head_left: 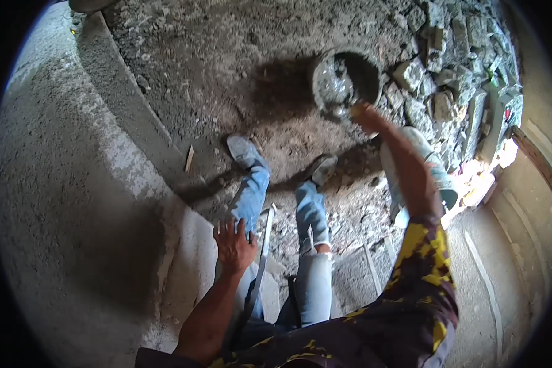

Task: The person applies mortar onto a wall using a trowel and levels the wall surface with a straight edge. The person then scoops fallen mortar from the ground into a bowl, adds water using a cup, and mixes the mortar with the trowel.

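My right hand [367, 118] reaches to the near rim of a round mortar bucket [316, 86]. Its fingers are closed around what looks like a tool's light-brown handle; the tool's other end is hidden in the bucket. Wet grey mortar [334, 83] shines on the left side inside, while the right side lies in shadow. My left hand [235, 246] rests on my left knee, fingers spread and holding nothing. Beside that leg, a long, narrow metal bar [264, 248] stands at a slant.
Broken bricks and rubble [438, 80] are heaped at the far right. Pale buckets [418, 142] stand under my right forearm, with a teal one [446, 187] beside them. A rough concrete ledge [73, 184] curves along the left. One wood sliver [189, 157] lies on the dirt floor.
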Tool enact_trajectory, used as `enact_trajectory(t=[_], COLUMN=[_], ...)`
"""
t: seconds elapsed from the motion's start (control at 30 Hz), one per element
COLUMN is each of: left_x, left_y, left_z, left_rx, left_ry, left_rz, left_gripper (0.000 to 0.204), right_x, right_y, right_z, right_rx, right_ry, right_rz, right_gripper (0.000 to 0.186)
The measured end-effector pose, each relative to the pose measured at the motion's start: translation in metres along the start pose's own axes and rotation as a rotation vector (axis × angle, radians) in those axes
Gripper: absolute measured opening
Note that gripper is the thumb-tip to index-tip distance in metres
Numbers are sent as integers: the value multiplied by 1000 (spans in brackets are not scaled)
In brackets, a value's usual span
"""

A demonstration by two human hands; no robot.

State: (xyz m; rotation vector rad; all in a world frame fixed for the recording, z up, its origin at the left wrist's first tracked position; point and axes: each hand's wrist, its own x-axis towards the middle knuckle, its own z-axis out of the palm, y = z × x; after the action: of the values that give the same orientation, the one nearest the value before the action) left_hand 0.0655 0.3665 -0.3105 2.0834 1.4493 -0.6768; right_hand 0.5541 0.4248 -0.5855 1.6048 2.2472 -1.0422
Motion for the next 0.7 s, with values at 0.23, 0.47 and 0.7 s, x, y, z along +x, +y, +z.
enact_trajectory(t=[0.23, 0.47, 0.7], left_x=[-1, 8, 4], left_y=[0, 10, -4], left_z=[-9, -6, -17], left_rx=[4, -25, 16], left_ry=[-101, -50, -39], left_rz=[-25, -23, -72], left_gripper=[47, 40, 43], right_x=[-27, 17, 5], right_y=[-78, -45, -95], right_z=[-117, -137, -122], right_rx=[438, 43, 294], right_ry=[-238, -145, -208], right_rz=[548, 554, 354], right_gripper=[43, 29, 31])
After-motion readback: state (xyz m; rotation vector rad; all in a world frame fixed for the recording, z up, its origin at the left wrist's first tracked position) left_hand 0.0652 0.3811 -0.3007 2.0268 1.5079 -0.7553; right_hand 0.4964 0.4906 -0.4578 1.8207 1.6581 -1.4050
